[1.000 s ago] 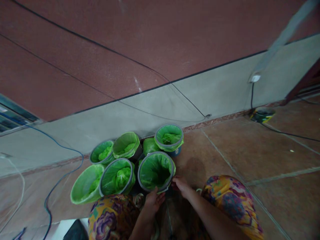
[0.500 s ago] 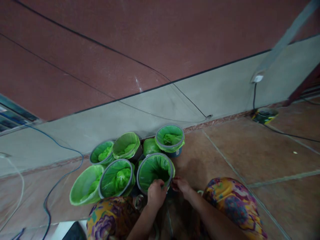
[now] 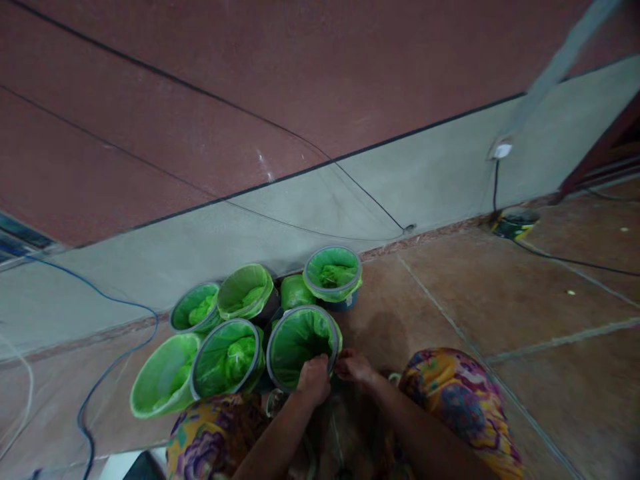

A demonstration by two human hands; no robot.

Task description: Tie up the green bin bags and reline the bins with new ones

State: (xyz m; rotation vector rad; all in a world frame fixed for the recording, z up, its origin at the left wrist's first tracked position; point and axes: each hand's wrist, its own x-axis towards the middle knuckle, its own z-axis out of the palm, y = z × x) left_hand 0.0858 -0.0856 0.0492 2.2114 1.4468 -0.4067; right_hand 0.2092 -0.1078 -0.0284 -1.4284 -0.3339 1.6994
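A round bin (image 3: 276, 322) with a grey rim stands between my knees, a green plastic liner (image 3: 295, 343) spread inside and folded over its edge. Over the near right part of that rim my left hand (image 3: 315, 379) is curled, closed on the liner. My right hand (image 3: 354, 367) is at the outer right side of the same rim, its fingers pinched together on the liner's edge. The fingertips of both hands are partly hidden. Close by on the left, another lined bin (image 3: 194, 363) holds a bunched green bag (image 3: 240, 359).
More green-lined bins (image 3: 333, 290) stand along the wall (image 3: 280, 233), with a pale green basket (image 3: 150, 373) at the left end. A blue cable (image 3: 115, 360) crosses the floor on the left. Far right, a dark container (image 3: 515, 223) sits by a black cord.
The view has shifted slightly, so the bins appear a little further left. Both hands stay at the same bin's rim, with only small finger movement.
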